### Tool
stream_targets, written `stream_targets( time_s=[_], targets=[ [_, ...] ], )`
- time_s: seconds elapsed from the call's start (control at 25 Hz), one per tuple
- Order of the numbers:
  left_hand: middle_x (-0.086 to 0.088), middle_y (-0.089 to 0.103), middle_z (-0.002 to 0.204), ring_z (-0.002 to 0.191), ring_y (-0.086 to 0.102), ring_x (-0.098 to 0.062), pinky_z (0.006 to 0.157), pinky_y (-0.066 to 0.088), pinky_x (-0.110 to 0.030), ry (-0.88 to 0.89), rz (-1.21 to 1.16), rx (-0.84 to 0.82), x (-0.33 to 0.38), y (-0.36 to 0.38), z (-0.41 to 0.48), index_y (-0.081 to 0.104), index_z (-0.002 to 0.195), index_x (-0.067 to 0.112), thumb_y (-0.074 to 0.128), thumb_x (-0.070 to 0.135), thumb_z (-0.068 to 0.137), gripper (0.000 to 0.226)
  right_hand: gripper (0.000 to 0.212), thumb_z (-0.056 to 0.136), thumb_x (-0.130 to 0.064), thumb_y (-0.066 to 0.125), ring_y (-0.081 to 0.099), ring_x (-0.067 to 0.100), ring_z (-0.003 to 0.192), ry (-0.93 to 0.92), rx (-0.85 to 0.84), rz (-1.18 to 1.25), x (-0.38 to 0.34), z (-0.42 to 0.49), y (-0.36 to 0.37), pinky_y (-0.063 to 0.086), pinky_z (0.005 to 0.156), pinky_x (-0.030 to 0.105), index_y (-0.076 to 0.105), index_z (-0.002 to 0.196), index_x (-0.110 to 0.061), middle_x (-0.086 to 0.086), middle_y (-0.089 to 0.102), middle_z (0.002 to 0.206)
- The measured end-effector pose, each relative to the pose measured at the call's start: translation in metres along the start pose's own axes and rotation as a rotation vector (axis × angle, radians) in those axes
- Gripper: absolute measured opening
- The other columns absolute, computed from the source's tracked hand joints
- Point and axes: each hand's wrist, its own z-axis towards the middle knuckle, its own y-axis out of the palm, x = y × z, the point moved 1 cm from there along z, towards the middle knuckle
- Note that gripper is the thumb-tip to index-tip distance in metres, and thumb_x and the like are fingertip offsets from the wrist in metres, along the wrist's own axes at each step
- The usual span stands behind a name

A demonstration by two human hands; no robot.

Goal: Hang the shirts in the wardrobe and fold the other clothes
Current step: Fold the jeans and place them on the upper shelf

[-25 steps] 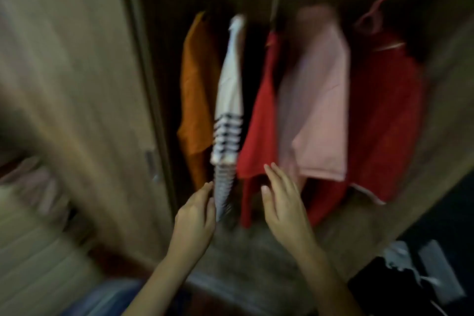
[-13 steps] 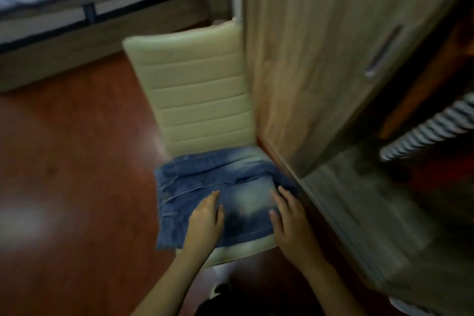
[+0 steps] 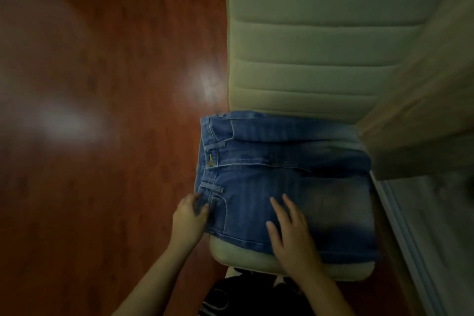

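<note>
I see the folded jeans [image 3: 282,187] lying on the seat of the cream chair [image 3: 307,33], long side running left to right and waistband at the left end, so the bundle is just ahead of both hands. The right hand [image 3: 289,233] rests flat on the denim with straight fingers and holds nothing, while the left hand [image 3: 188,220] touches the waistband edge with bent fingers, and I cannot tell if it pinches. A glossy wooden floor [image 3: 102,110] surrounds the chair, and a wardrobe door [image 3: 423,110] stands just beside it on the right.
</note>
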Motion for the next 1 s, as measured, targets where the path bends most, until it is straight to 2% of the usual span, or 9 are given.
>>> stream_targets(
  time_s=[0.08,0.2,0.4,0.52,0.64,0.72,0.8,0.92,1.0],
  targets=[
    [-0.017,0.051,0.134,0.126,0.045,-0.03,0.103,0.037,-0.037,-0.086,-0.018,-0.017,-0.022,0.02,0.017,0.05,0.131,0.005,0.061,0.03,0.089,0.051,0.059,0.094,-0.052,0.021,0.007,0.019,0.143,-0.077,-0.071,-0.03,0.001,0.031,0.009,0.011,0.112,0.026,0.016,0.147,-0.028,0.001,0.002,0.157],
    [-0.014,0.05,0.135,0.122,0.05,-0.028,0.1,0.043,-0.039,-0.208,-0.171,-0.065,-0.034,0.041,0.02,0.041,0.136,0.007,0.065,0.04,0.084,0.066,0.053,0.098,-0.033,0.038,0.005,0.026,0.144,-0.19,-0.047,-0.153,-0.002,0.085,0.009,0.009,0.111,0.03,0.021,0.147,-0.021,0.008,0.003,0.158],
    [-0.006,0.058,0.108,0.104,0.053,-0.029,0.089,0.047,-0.044,-0.227,-0.098,0.066,-0.048,0.05,0.019,0.053,0.108,0.013,0.074,0.044,0.073,0.051,0.052,0.084,-0.021,0.066,0.041,0.041,0.128,-0.473,0.207,-0.472,-0.02,0.169,-0.002,0.042,0.097,0.048,0.05,0.131,-0.004,0.023,0.041,0.141],
    [-0.008,0.05,0.096,0.095,0.047,-0.025,0.081,0.044,-0.036,-0.273,-0.166,0.046,-0.059,0.046,0.023,0.053,0.08,0.016,0.072,0.038,0.077,0.03,0.064,0.089,-0.028,0.06,0.032,0.039,0.135,-0.492,0.068,-0.633,-0.038,0.207,-0.005,0.036,0.107,0.047,0.033,0.141,-0.002,0.022,0.032,0.147],
    [-0.01,0.062,0.09,0.086,0.057,-0.024,0.066,0.045,-0.028,-0.357,-0.545,-0.011,-0.061,0.041,0.018,0.056,0.076,0.015,0.069,0.025,0.083,0.018,0.076,0.094,-0.043,0.046,0.026,0.032,0.135,-0.392,-0.04,-0.737,-0.046,0.226,0.0,0.027,0.107,0.04,0.007,0.148,-0.009,0.013,0.023,0.151],
    [-0.007,0.067,0.083,0.079,0.064,-0.024,0.064,0.05,-0.031,-0.393,-0.863,-0.05,-0.055,0.041,0.012,0.055,0.077,0.013,0.064,0.015,0.087,0.013,0.08,0.091,-0.046,0.049,0.035,0.03,0.126,-0.378,-0.021,-0.819,-0.051,0.235,0.001,0.032,0.099,0.039,0.006,0.148,-0.01,0.01,0.032,0.145],
    [-0.005,0.063,0.075,0.075,0.061,-0.027,0.066,0.05,-0.037,-0.331,-0.934,0.019,-0.055,0.041,0.007,0.051,0.072,0.018,0.067,0.019,0.084,0.02,0.079,0.089,-0.043,0.054,0.037,0.029,0.123,-0.37,-0.036,-0.904,-0.053,0.24,0.001,0.032,0.096,0.039,0.012,0.147,-0.009,0.011,0.038,0.14],
    [0.0,0.065,0.095,0.085,0.066,-0.027,0.073,0.055,-0.044,-0.264,-1.06,0.089,-0.063,0.04,0.001,0.053,0.097,0.028,0.071,0.02,0.081,0.026,0.071,0.079,-0.027,0.071,0.04,0.033,0.115,-0.383,0.09,-0.911,-0.053,0.242,0.002,0.034,0.094,0.042,0.034,0.136,-0.009,0.015,0.04,0.135],
    [-0.004,0.067,0.108,0.093,0.069,-0.026,0.08,0.056,-0.046,-0.26,-1.172,0.055,-0.066,0.037,-0.003,0.047,0.121,0.029,0.065,0.01,0.084,0.045,0.08,0.073,-0.015,0.076,0.039,0.035,0.115,-0.391,0.09,-0.876,-0.051,0.241,0.003,0.038,0.092,0.043,0.031,0.138,-0.009,0.016,0.032,0.141]
  ],
)
